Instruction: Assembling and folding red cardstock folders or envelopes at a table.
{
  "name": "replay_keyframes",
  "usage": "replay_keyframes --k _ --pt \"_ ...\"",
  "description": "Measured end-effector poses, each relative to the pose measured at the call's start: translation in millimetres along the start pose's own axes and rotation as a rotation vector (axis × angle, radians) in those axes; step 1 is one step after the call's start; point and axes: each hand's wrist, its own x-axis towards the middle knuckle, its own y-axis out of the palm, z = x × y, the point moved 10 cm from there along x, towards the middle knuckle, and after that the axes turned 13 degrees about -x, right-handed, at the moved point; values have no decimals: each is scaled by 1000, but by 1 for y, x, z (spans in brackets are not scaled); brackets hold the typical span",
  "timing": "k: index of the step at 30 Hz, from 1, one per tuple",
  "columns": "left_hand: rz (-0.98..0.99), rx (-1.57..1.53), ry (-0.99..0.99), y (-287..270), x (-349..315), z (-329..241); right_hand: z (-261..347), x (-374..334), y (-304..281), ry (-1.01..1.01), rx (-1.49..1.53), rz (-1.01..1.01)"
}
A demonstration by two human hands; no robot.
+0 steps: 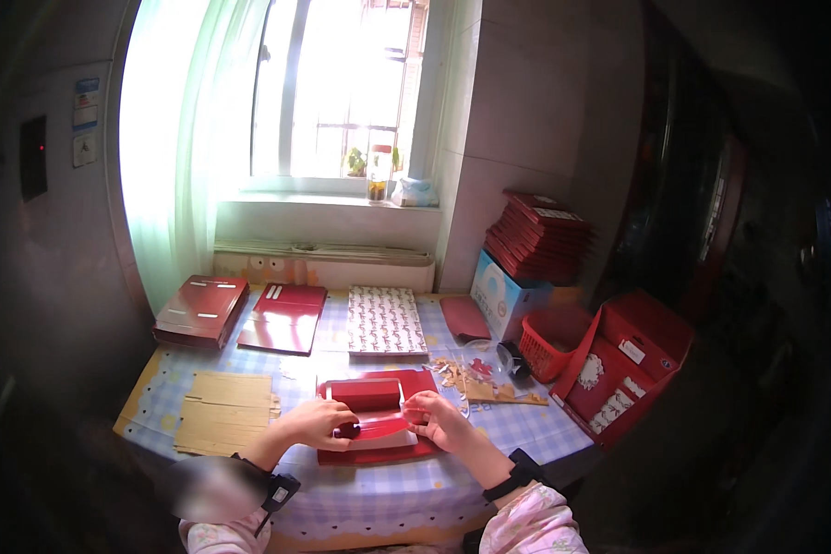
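Observation:
A red and white folded cardboard box (pixel 364 395), partly folded up, lies at the middle of the table in front of me. Flat red card (pixel 379 457) spreads out around and under it. My left hand (pixel 318 425) grips the box's left side, its fingers curled down over a small dark spot that I cannot make out. At the right side, my right hand (pixel 437 418) pinches the edge of the red card strip. Both hands touch the same piece, and the fingertips partly cover its sides.
Left: brown card sheets (pixel 223 413), a red stack (pixel 200 314), red card (pixel 286 319). Behind: a patterned stack (pixel 386 320). Right: paper scraps (pixel 454 375), a red basket (pixel 543 351), a large red box (pixel 623 365), a blue-white carton (pixel 502 297) under piled red packs (pixel 535 237).

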Motion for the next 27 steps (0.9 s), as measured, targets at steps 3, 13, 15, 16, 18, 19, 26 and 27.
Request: replay_keyframes --k 3,13,15,16,18,19,26,27 --pt "80 -62 -162 3 1 10 23 -10 37 -310 -911 128" --pt "-97 -118 -119 -4 0 23 30 -2 65 -650 -1708 7" --pt "-99 -144 -124 -6 0 25 28 7 56 -578 -1759 -34" --pt "-101 -168 -129 -7 0 24 28 11 54 -575 -1759 -35" --pt "-189 -209 -37 -9 -1 26 28 20 50 -518 -1841 -48" --pt "-171 -170 -77 -8 -1 30 31 22 50 -508 -1814 -50" --pt "-324 -316 -284 -13 -4 53 35 34 35 -397 -1646 -155" --pt "-325 -312 -285 -14 -2 53 34 36 34 -402 -1644 -154"
